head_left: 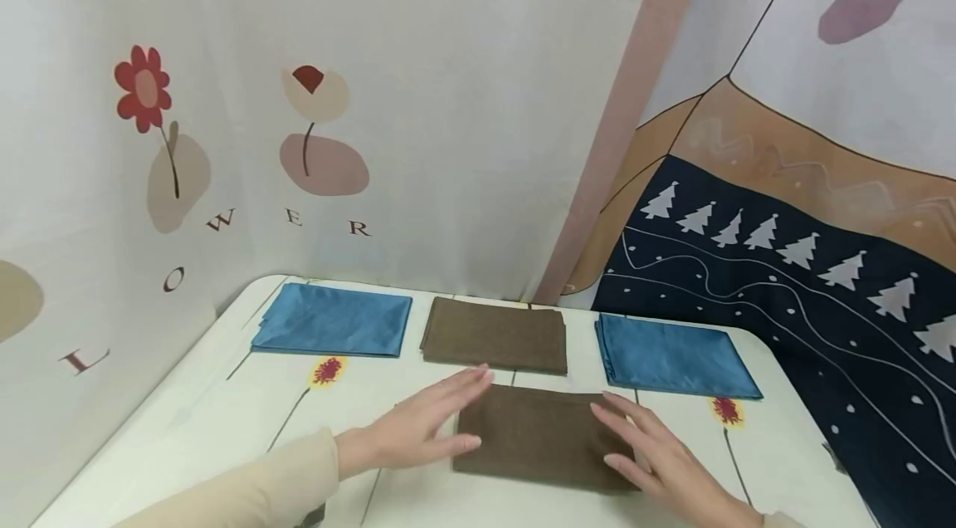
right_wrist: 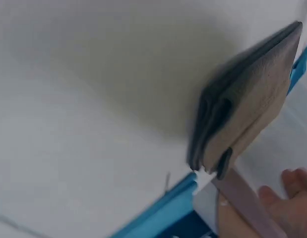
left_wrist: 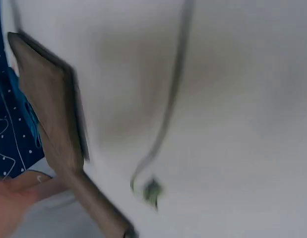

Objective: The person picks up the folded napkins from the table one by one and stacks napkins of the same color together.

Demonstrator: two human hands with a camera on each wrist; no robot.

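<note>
A folded brown cloth lies flat at the front middle of the table. My left hand hovers by its left edge, fingers extended and overlapping its far left corner in the head view. Over the cloth's right side is my right hand, fingers spread and slightly bent. Neither hand grips anything. In the right wrist view, the stacked layers of folded brown cloth show at its edge, with the right fingers apart from it. The left wrist view shows brown cloth beside part of the left hand.
Behind the front cloth lies a second folded brown cloth. A folded blue cloth is at the back left, another blue cloth at the back right. The white table has printed flowers; patterned curtains hang behind it.
</note>
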